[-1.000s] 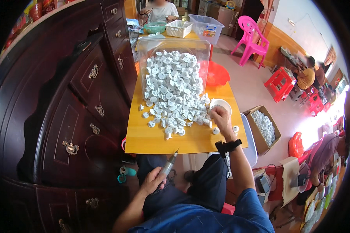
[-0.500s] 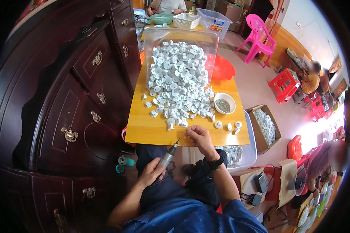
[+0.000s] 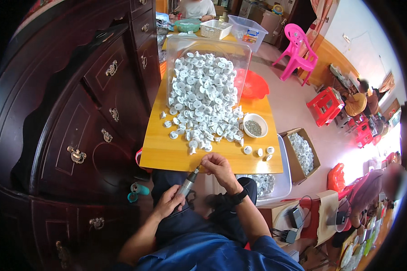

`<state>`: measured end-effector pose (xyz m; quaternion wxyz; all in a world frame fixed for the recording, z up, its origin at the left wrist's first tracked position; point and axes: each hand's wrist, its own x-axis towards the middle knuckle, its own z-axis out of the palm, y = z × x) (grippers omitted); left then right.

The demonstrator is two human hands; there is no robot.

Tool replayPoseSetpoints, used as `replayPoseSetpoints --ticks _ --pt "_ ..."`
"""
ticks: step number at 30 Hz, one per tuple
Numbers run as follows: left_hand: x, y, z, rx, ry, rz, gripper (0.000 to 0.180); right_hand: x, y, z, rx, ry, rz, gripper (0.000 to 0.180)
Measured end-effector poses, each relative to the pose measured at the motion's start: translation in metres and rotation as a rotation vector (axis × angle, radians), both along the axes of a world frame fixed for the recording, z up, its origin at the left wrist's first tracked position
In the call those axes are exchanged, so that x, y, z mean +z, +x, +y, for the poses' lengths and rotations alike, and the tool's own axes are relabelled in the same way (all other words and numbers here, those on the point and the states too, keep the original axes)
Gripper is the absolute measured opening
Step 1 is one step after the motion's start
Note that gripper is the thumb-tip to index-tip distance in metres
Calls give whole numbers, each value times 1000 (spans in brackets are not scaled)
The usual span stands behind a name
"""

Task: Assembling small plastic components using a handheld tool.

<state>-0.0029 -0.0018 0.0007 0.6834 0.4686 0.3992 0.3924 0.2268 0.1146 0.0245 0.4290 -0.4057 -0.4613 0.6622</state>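
Screwdriver (image 3: 184, 188): grey with a black collar, slanting up out of my left fingers (image 3: 178, 198), its bit at the tips of my right fingers (image 3: 208, 163).
Left fingers: curled firmly round its body; I see nothing else in them.
Right fingers: drawn close together by the bit; whether they quite meet, or pinch something tiny, I cannot tell.
Bit: this near my fingertips, it could nick one if it spun or slipped.
Desk edge: the desk (image 3: 160, 159) ends about where my right fingers are, so a tiny part let go there could drop into my lap.
Nearest white piece (image 3: 193, 147): just beyond my right fingers; a forward jolt could knock it.
White pile (image 3: 203, 97): farther out, in and before the clear bin (image 3: 248, 61); a nudge could make it slide.
Loose white pieces (image 3: 260, 152): right of my right fingers, where a sweeping wrist could push them off.
Small bowl (image 3: 264, 122): past those, holding metal bits (image 3: 254, 128); catching its rim could spill them.
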Motion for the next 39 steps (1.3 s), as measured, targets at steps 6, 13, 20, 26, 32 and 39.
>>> replayPoseSetpoints --ticks 6,13,20,26,32,39 --pt "6 1 1 -30 -12 29 34 4 1 4 -44 -18 -5 7" --pt "7 1 1 -23 -21 28 36 -3 -2 2 -20 -3 50 6" --pt "7 0 1 -26 13 49 36 -6 -3 1 -41 -20 100 6" --pt "7 0 1 -27 -1 50 36 -8 -5 0 -64 -21 99 5" --pt "11 0 1 -30 -14 60 32 -9 -3 1 -43 -9 88 5" --pt "4 0 -1 -21 -24 -24 35 -7 0 -1 38 -39 175 13"
